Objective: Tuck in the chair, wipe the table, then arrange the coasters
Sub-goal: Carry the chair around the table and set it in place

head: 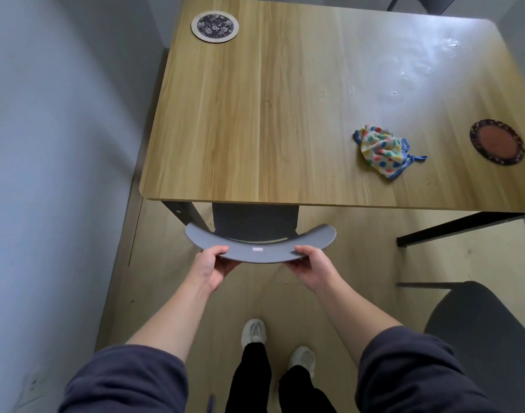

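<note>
Both hands, left hand (211, 265) and right hand (310, 263), have fingers clamped on the chair (259, 251) backrest.

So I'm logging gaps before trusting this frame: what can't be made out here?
Head view only:
- Chair seat and legs: hidden under the table.
- Second chair: cut by the right edge.
- Marks near the cloth: too small; crumbs or scratches, can't tell.

Wooden table (255, 114) carried floral coaster (215, 26) far-left, dotted cloth (382, 150) crumpled beside red coaster (497, 142) right.
</note>
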The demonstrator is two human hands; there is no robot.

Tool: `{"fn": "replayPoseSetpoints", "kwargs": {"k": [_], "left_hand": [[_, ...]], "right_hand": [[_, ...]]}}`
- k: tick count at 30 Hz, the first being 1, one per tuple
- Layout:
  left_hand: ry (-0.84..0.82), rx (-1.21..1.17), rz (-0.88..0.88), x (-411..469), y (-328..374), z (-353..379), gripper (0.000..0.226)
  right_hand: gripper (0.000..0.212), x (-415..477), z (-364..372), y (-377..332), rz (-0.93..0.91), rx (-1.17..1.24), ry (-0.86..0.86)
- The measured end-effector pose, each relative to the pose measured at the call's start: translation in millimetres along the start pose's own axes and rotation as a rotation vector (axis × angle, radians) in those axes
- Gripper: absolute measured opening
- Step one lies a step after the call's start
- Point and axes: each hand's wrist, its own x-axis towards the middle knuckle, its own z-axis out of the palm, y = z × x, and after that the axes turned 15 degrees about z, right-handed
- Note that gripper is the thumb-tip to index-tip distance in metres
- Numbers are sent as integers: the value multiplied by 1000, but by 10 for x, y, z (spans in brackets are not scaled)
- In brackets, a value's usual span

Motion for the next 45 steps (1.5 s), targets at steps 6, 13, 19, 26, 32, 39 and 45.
{"fn": "replayPoseSetpoints", "kwargs": {"k": [6,13,19,26,32,39,45], "left_hand": [[-22,19,24,210,191,174,27],[8,32,0,403,209,211,22],[24,76,-20,530,220,225,14],[11,113,-21,602,274,225,12],[5,87,-18,611,273,205,14],[12,124,-8,583,292,261,12],[18,172,-5,607,373,272,13]], "right_hand": [[14,131,223,-151,-7,-17,-25],[20,320,359,-273,3,-51,35],[24,384,371,-328,14,-53,52],[26,406,403,-328,26,-34,28],[23,433,424,-342,23,-45,31],[25,438,401,-357,21,-35,13],[23,439,451,-294,38,-34,-10]]}}
